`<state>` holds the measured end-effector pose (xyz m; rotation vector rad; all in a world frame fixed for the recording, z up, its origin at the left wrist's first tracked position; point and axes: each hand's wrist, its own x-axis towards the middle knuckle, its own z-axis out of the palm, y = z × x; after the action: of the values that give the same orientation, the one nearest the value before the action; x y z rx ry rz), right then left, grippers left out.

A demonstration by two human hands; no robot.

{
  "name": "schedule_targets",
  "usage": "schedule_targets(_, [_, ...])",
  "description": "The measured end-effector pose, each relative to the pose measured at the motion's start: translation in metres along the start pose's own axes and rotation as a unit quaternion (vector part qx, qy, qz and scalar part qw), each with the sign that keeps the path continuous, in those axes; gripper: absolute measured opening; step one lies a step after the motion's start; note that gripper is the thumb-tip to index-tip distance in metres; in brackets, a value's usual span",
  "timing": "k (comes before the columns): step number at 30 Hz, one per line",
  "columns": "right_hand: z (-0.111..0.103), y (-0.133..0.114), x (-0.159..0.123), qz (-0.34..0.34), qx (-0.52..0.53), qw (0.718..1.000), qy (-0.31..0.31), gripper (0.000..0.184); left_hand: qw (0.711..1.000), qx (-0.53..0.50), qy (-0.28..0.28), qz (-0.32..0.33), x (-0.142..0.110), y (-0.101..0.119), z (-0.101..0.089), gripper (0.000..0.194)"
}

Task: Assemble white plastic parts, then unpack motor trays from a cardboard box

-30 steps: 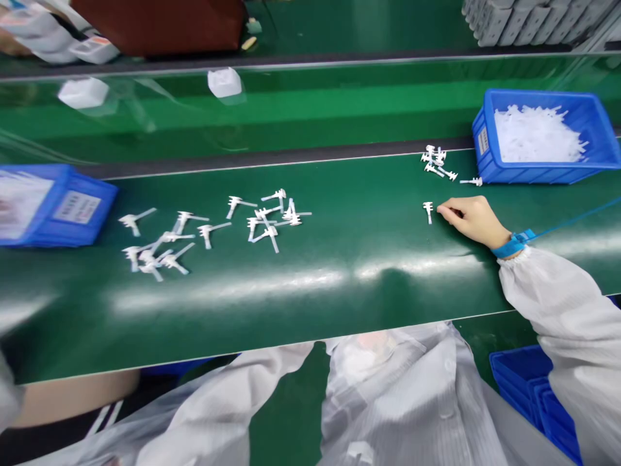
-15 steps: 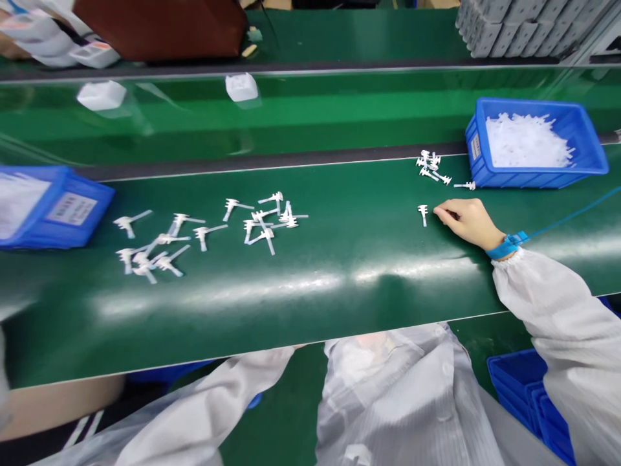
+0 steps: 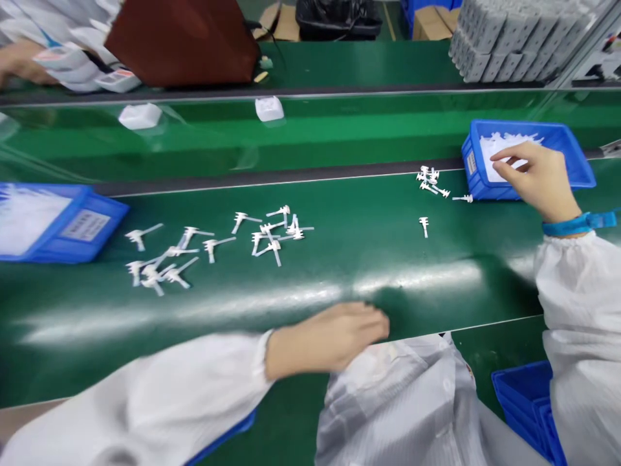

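My right hand (image 3: 538, 175) hovers over the front of a blue bin (image 3: 504, 191) filled with small white plastic parts (image 3: 495, 147). Its thumb and forefinger are apart, and nothing shows between them. A blue strap (image 3: 572, 224) circles that wrist. My left hand (image 3: 334, 333) is over the belt's near edge, smeared by motion, with its fingers pointing right; whether it holds anything is hidden. A single white plastic fitting (image 3: 424, 225) lies on the green belt left of my right hand. Several more fittings (image 3: 427, 176) form a small cluster beside the bin.
More white fittings (image 3: 266, 233) are scattered left of centre on the green belt (image 3: 339, 259). At the far left stands a second blue bin (image 3: 92, 223) of white parts. Behind, white pieces (image 3: 269, 109) rest on another green strip, and grey blocks (image 3: 504, 39) are stacked.
My right hand has moved from the belt beside the single fitting up and right to over the bin. My left hand has risen into view from below the belt's edge.
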<state>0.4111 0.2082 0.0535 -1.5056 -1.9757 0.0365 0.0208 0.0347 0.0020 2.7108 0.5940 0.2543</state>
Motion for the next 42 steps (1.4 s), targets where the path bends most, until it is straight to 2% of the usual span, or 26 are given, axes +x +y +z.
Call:
schedule_targets(1, [-0.001, 0.007, 0.008, 0.007, -0.01, 1.0, -0.012, 0.021, 1.0, 0.005, 0.004, 0.023, 0.021, -0.013, -0.002, 0.039])
schedule_targets(2, [-0.001, 0.013, 0.014, 0.012, -0.02, 0.999, -0.022, 0.023, 0.999, 0.032, 0.018, 0.02, 0.044, -0.028, -0.002, 0.041])
schedule_targets(5, [0.002, 0.026, 0.024, -0.005, -0.059, 0.997, -0.045, 0.029, 0.992, 0.089, 0.048, -0.076, 0.109, -0.07, 0.004, 0.045])
schedule_targets(8, [0.006, 0.037, 0.021, -0.021, -0.106, 0.992, -0.069, 0.029, 0.985, 0.097, 0.087, -0.112, 0.158, -0.101, 0.011, 0.057])
schedule_targets(13, [0.007, 0.072, 0.015, 0.046, -0.124, 0.979, -0.152, 0.029, 0.978, 0.093, 0.114, -0.145, 0.206, -0.131, 0.01, 0.058])
schedule_targets(17, [0.01, 0.093, 0.022, 0.07, -0.135, 0.974, -0.166, 0.033, 0.974, 0.06, 0.084, -0.202, 0.23, -0.148, 0.003, 0.065])
schedule_targets(21, [0.019, 0.099, 0.031, 0.072, -0.173, 0.966, -0.18, 0.052, 0.977, 0.066, 0.054, -0.196, 0.245, -0.152, 0.002, 0.07])
schedule_targets(26, [0.026, 0.101, 0.037, 0.065, -0.23, 0.951, -0.195, 0.062, 0.99, 0.074, 0.024, -0.12, 0.256, -0.138, 0.009, 0.068])
schedule_targets(29, [0.026, 0.103, 0.038, 0.044, -0.23, 0.954, -0.187, 0.055, 0.993, 0.084, 0.039, -0.072, 0.262, -0.128, 0.016, 0.054])
schedule_targets(34, [0.023, 0.103, 0.033, 0.0, -0.132, 0.982, -0.137, 0.036, 0.99, 0.106, 0.075, -0.052, 0.27, -0.116, 0.024, 0.035])
schedule_targets(38, [0.02, 0.095, 0.027, -0.022, -0.103, 0.991, -0.085, 0.03, 0.989, 0.118, 0.069, -0.056, 0.257, -0.113, 0.021, 0.034])
schedule_targets(42, [0.018, 0.081, 0.019, -0.019, -0.092, 0.995, -0.031, 0.025, 0.992, 0.082, 0.069, -0.066, 0.219, -0.121, 0.013, 0.031])
